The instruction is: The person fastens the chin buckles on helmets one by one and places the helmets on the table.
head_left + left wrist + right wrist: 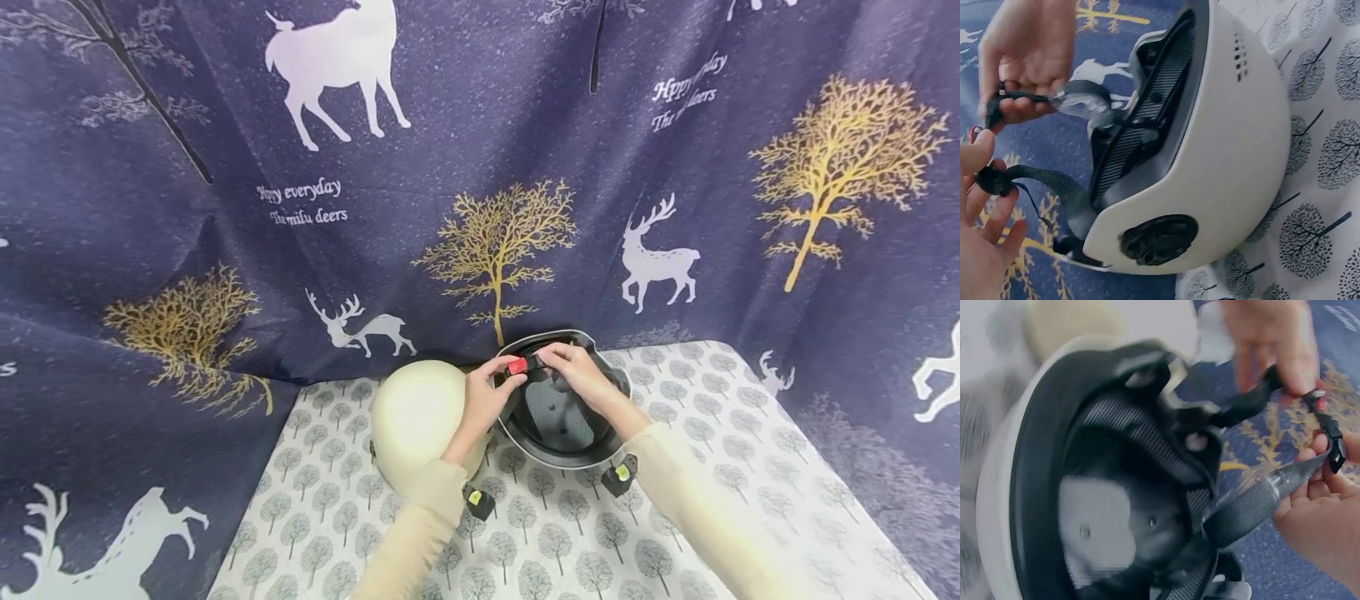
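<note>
A cream helmet with a black lining (555,417) lies with its hollow side up. Its black chin strap (1244,506) runs out to both hands. Over the helmet's far rim, my left hand (483,396) pinches the red end of the strap buckle (517,365) between thumb and fingers. The right hand (581,375) grips the black side of the buckle (1335,447) and its strap, right up against the red end. Both hands also show in the left wrist view, beside a round black knob (1159,240) on the helmet's side.
A second cream helmet (420,417), dome up, stands just left of the first, under my left forearm. Both rest on a table with a tree-print cloth (555,533). A dark blue curtain with deer and trees (450,125) hangs close behind the table.
</note>
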Tool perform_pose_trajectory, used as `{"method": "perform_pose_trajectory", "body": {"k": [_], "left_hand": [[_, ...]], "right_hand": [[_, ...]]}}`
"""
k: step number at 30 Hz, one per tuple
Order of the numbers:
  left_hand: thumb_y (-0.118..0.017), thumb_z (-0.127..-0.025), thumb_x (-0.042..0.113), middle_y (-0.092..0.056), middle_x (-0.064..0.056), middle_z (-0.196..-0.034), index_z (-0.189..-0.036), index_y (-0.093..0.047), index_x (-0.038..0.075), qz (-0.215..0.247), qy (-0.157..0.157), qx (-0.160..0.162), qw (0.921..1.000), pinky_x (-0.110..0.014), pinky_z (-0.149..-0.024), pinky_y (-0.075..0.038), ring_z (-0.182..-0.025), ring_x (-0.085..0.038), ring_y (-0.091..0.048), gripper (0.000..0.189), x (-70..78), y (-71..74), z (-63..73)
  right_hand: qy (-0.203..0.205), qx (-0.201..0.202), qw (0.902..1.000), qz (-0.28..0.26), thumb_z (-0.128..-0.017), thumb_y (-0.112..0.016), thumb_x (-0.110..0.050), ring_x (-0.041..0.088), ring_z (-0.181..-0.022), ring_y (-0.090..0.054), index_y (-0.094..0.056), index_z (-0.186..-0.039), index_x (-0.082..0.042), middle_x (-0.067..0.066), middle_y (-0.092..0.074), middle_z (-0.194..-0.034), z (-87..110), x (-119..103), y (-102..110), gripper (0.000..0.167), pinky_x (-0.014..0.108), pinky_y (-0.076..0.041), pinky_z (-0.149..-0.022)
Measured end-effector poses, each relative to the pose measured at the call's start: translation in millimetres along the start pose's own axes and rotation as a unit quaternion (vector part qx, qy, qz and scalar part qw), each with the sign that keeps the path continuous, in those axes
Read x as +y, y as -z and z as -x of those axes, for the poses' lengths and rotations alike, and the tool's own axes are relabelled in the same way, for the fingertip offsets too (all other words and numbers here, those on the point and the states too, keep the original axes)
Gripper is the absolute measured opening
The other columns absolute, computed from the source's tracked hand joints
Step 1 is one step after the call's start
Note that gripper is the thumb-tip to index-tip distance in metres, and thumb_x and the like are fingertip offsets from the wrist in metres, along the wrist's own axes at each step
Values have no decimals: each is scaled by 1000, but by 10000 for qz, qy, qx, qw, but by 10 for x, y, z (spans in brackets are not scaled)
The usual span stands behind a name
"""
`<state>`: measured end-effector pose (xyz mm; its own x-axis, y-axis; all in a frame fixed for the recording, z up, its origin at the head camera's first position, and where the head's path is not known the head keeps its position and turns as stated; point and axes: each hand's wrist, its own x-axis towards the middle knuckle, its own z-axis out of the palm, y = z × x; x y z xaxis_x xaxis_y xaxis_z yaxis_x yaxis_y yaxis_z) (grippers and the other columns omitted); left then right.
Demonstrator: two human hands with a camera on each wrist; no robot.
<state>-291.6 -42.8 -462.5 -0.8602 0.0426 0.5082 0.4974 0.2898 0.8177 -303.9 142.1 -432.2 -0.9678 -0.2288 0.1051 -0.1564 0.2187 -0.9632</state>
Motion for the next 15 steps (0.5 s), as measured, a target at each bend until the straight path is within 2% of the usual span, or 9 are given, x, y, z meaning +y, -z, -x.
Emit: {"method": "perform_pose_trajectory", "body": {"k": [3,7,11,15], "left_hand": [[-79,-80,14,-74,-16,-98,-106,-74,2,-88,-161,102,9998,-35,-81,-52,-90,-35,-63,29,-7,-64,15],[-80,-78,12,-74,-16,-96,-104,-74,1,-155,-199,281,9993,-44,-84,-51,-90,-33,-64,29,-23,-122,32],[-81,-77,13,-73,-17,-94,-104,-74,1,-317,-245,215,9990,-42,-80,-51,-87,-31,-63,30,-44,-167,52],[-80,-78,15,-73,-15,-92,-104,-74,3,-448,-329,175,9983,-36,-77,-51,-85,-29,-62,29,-65,-200,43]], "right_hand": [[-49,0,9998,-179,-100,-52,-16,3,-76,-52,-60,-109,12,-14,-56,-75,35,-14,29,31,19,-43,-72],[-116,-47,9997,-210,-100,-52,-17,5,-78,-54,-60,-111,13,-13,-57,-78,51,6,39,33,20,-44,-73],[-314,56,9994,-108,-100,-51,-17,6,-77,-53,-61,-109,11,-12,-57,-79,52,55,32,31,21,-44,-70],[-343,91,9993,-84,-100,-51,-18,7,-81,-54,-61,-110,10,-13,-60,-84,36,89,-6,32,21,-45,-73]]}}
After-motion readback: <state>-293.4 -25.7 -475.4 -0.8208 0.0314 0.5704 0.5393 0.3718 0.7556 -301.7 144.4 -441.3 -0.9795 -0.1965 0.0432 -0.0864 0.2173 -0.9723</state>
